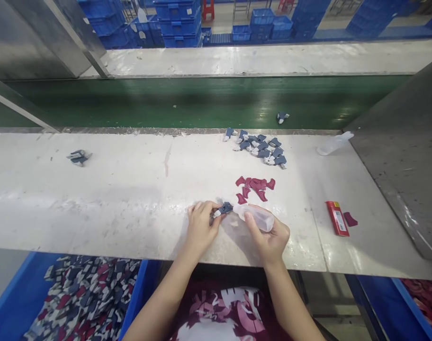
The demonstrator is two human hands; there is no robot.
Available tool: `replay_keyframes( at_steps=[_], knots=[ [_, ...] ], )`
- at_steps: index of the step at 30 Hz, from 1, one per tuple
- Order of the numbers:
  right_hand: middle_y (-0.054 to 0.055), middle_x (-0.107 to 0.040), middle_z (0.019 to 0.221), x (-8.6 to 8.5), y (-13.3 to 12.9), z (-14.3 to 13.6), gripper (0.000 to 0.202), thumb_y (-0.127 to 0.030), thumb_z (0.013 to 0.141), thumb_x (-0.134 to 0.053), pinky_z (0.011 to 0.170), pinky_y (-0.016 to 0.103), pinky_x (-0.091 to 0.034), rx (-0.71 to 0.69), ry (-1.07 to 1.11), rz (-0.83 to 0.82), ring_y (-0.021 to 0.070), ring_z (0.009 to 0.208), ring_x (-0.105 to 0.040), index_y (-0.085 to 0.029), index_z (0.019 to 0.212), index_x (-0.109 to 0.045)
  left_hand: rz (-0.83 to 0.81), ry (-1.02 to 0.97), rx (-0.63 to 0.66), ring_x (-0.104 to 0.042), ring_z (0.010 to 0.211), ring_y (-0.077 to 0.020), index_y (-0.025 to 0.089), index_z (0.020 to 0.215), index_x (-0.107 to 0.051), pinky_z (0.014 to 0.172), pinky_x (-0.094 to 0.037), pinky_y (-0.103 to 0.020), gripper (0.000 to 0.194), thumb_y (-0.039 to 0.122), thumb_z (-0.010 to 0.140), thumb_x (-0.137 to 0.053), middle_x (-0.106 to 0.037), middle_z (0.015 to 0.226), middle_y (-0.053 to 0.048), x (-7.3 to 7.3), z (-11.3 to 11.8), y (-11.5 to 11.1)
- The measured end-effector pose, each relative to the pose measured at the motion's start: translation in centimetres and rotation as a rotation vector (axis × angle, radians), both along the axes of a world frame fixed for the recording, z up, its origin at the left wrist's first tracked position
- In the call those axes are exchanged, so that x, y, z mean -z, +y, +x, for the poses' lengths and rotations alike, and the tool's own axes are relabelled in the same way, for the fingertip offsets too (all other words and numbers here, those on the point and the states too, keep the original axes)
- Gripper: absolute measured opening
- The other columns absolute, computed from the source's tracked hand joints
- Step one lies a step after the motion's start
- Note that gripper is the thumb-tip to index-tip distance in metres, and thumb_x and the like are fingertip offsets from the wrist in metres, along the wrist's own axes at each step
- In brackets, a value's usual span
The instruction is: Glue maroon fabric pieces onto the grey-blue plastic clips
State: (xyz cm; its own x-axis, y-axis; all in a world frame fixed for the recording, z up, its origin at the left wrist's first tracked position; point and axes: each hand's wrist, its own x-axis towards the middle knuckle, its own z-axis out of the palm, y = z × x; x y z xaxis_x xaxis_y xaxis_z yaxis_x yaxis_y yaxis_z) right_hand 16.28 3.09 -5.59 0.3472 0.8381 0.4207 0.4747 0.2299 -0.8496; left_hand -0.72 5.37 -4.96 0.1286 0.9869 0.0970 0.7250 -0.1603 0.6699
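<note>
My left hand (203, 222) pinches a small navy and white moulded piece (226, 207) above the white worktop. In my right hand (273, 237) lies a translucent squeeze bottle (260, 218), tilted sideways, its nozzle pointing left at the navy piece; whether the tip touches it I cannot tell. Just beyond the bottle, several flat maroon pieces (256, 183) are spread out. Farther back sits a loose heap of navy and white pieces (262, 148) like the one I hold.
A green conveyor belt (202, 102) runs behind the worktop, carrying one navy piece (282, 117). Rightward lie a red packet (337, 219), a maroon piece (350, 219) and another translucent bottle (335, 143). More pieces (78, 157) lie left. Below, a blue bin (13, 293) holds many finished-looking parts.
</note>
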Motion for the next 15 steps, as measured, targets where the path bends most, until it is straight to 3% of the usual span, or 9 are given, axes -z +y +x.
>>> replay_keyframes(
  at_steps=[15],
  knots=[
    [0.007, -0.078, 0.084, -0.07, -0.39, -0.18, 0.02, -0.036, 0.082, -0.072, 0.065, 0.031, -0.06, 0.112, 0.108, -0.043, 0.0233, 0.074, -0.074, -0.018, 0.088, -0.077, -0.003, 0.021, -0.008, -0.062, 0.09, -0.0212, 0.025, 0.097, -0.062, 0.09, -0.033, -0.039, 0.008, 0.023, 0.09, -0.064, -0.072, 0.095, 0.0, -0.05, 0.05, -0.03]
  ],
)
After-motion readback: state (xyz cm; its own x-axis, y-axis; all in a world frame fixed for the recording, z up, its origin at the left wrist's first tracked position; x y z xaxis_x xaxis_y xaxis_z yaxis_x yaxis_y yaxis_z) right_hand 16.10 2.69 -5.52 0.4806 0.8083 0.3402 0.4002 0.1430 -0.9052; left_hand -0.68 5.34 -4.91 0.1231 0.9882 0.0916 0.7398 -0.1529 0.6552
